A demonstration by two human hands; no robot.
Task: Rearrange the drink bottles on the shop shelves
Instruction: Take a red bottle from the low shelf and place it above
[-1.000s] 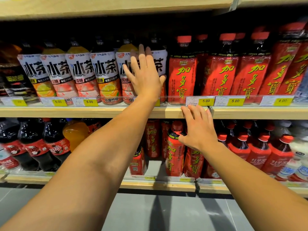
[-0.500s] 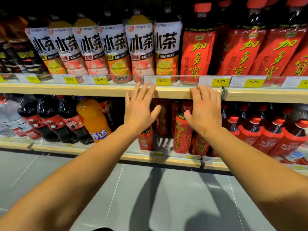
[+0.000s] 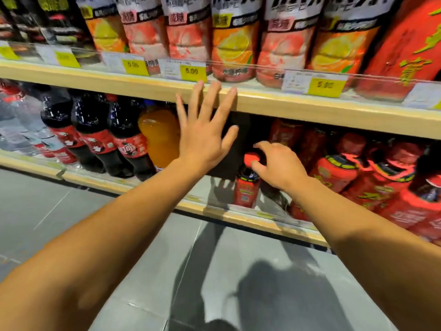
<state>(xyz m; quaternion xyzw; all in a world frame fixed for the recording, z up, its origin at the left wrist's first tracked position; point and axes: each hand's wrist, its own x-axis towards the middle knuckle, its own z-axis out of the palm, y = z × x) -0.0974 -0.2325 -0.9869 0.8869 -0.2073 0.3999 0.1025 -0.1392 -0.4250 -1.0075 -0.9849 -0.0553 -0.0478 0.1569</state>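
Observation:
A small red-labelled bottle with a red cap (image 3: 245,187) stands alone near the front of the lower shelf (image 3: 119,185), with a gap to its left. My right hand (image 3: 279,168) is on its top, thumb and forefinger curled around the cap. In front of that gap my left hand (image 3: 205,139) is open with fingers spread, its fingertips at the front edge of the upper shelf (image 3: 310,108). Larger red bottles (image 3: 338,173) crowd the lower shelf to the right, partly hidden by my right arm.
Left of the gap stand an orange soda bottle (image 3: 157,137) and dark cola bottles (image 3: 95,134). Tea bottles with fruit labels (image 3: 233,44) fill the upper shelf behind yellow price tags (image 3: 192,71). Grey floor tiles (image 3: 71,211) lie below.
The view has moved in closer and lower. My right hand dropped from the upper shelf's edge onto the small bottle's cap. My left hand stays spread in front of the lower shelf.

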